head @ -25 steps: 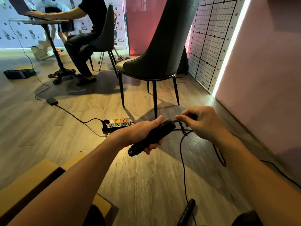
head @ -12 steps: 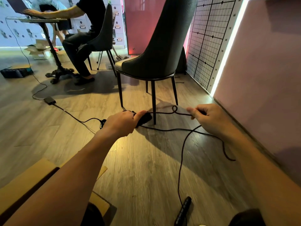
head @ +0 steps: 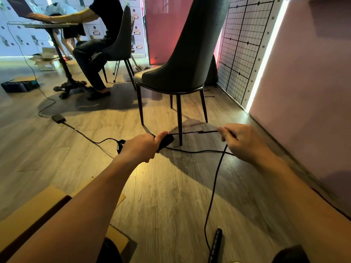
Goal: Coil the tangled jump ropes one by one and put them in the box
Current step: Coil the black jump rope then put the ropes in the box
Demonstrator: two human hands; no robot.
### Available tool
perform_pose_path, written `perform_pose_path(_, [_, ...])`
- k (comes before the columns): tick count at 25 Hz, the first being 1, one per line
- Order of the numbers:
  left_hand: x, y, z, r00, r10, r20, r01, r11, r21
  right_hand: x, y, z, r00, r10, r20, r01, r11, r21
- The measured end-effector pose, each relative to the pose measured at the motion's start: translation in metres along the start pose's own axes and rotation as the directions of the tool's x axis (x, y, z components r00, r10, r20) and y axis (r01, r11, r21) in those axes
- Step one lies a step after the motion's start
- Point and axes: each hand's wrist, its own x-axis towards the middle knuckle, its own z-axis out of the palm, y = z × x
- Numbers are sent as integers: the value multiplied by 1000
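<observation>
**Black corded jump rope (head: 212, 194) drawn out, no coil formed yet**

Underneath everything is the pale wood-plank floor (head: 171, 205). A dark grey upholstered chair (head: 180, 63) stands just beyond the hands. At lower left, beside the left forearm, sits the open brown cardboard box (head: 34, 204); its inside is hidden, so I cannot tell whether it holds any rope.

The left hand (head: 144, 147) has its grip clenched round one black rope handle (head: 167, 140), held above the floor. The right hand (head: 239, 141) pinches the cord nearby, so a short length runs taut between them. A slack strand sags below. From the right hand the cord drops to the second black handle (head: 216, 242), which lies on the floor near the bottom edge.

This looks like straightening. No loops are gathered, so winding and boxing this rope are both left to do.
</observation>
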Motion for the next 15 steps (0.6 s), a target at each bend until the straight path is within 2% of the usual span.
perform_pose_path(2, [-1,-1,-7,997,-57,-52,57,998,-8,2,4,-4,999,39,-24,-40,999,-32])
perform_pose_path(5, [-5,-8,-9,988,-143,-61,142,990,-28,-1,12,-11,994,101,-31,-101,995,23])
perform_pose_path(9, [-7,-14,-2,970,-196,145,225,948,-225,-8,12,-11,998,51,41,-55,991,122])
perform_pose_path(11, [-11,-17,-1,936,-119,331,239,906,-350,-7,18,-13,998,46,-47,-40,992,121])
perform_pose_path(12, [-16,-17,-2,893,-39,448,253,867,-430,-5,22,-15,992,48,-117,-37,995,91])
perform_pose_path(14, [-27,-12,-5,767,183,615,311,733,-605,-4,33,-14,975,34,-220,-33,999,10])
perform_pose_path(15, [-32,-7,-9,713,304,631,353,623,-698,-3,38,-12,972,29,-234,-35,999,-23])
